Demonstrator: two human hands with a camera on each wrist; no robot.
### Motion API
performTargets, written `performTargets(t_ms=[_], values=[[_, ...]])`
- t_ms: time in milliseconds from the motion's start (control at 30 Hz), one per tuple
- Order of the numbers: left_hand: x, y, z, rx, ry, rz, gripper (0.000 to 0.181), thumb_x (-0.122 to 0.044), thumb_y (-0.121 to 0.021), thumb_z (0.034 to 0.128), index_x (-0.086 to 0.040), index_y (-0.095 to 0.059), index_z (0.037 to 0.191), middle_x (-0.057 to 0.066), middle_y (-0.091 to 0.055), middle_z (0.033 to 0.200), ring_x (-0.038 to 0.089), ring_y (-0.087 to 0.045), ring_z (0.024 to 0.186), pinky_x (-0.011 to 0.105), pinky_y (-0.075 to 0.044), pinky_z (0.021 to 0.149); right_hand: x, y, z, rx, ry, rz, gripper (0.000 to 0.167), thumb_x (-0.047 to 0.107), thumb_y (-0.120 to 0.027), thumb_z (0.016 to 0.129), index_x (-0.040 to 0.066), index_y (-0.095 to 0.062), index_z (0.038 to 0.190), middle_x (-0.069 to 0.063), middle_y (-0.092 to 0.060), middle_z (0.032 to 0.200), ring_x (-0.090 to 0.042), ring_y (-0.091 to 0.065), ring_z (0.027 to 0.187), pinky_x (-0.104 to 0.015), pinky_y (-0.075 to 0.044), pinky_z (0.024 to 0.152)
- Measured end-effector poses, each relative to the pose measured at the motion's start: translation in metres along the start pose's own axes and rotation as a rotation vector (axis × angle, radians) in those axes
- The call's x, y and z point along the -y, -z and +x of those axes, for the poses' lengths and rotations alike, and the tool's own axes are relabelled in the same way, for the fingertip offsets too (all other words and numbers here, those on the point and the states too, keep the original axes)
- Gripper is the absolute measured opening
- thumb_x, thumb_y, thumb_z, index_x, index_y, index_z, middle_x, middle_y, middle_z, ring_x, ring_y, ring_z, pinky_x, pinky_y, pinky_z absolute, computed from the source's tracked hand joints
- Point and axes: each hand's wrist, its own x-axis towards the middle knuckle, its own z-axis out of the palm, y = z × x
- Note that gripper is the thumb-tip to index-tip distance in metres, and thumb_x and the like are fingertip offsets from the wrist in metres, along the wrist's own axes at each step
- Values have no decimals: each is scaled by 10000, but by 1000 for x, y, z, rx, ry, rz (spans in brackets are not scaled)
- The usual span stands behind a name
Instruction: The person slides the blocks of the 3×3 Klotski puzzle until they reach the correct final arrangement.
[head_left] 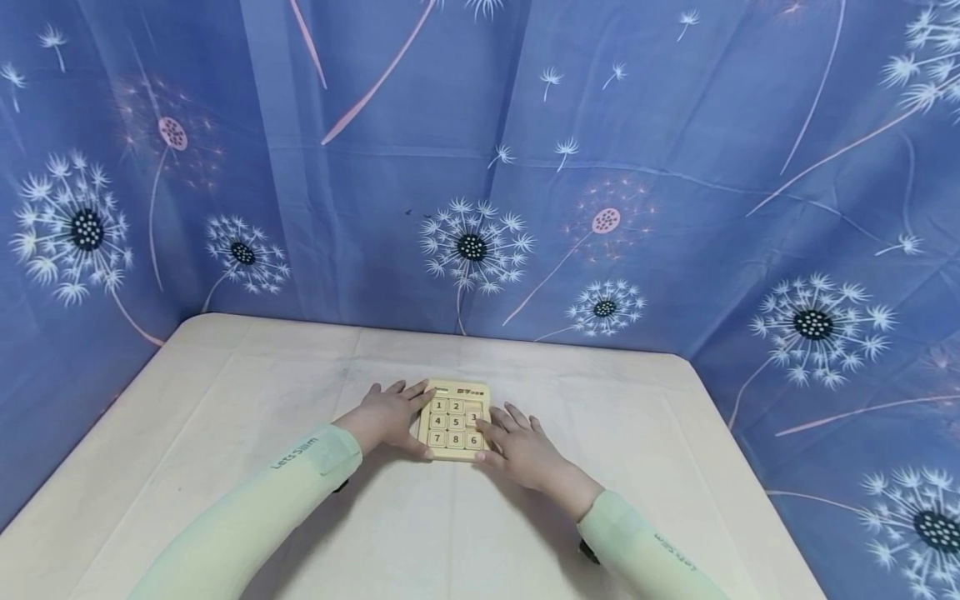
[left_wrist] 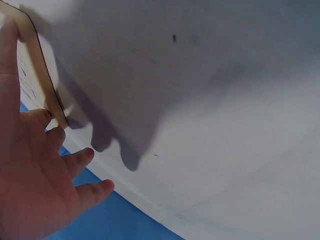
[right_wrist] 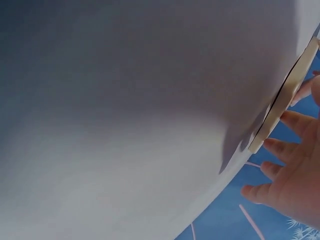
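A yellow sliding number puzzle (head_left: 451, 456) lies flat on the table, its numbered tiles facing up. Tile 3 (head_left: 473, 417) sits in the right column below a gap, with tile 6 (head_left: 473, 440) under it. My left hand (head_left: 387, 419) spreads along the puzzle's left side, thumb at the lower left corner and index finger at the upper left. Across from it, my right hand (head_left: 525, 450) touches tile 3 with the index finger, its thumb by the lower right corner. Both wrist views show the frame's edge beside spread fingers; the tiles are mostly hidden there.
A pale cloth covers the table (head_left: 247, 400). Blue curtains (head_left: 390, 208) with a dandelion print hang behind the table and along both sides. Light green sleeves (head_left: 255, 508) cover both forearms.
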Motion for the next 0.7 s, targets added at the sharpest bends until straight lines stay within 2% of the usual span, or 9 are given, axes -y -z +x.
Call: performTargets(t_ms=[700], values=[[-1, 3, -2, 9, 2, -2, 1092, -700, -751, 788, -189, -286, 1633, 21, -201, 1738, 410, -258, 1576, 684, -241, 1250, 5, 4, 8, -3, -11, -6, 573, 445, -548, 1034, 104, -532, 1494, -206, -395, 1630, -465, -276, 1551, -741, -273, 1200]])
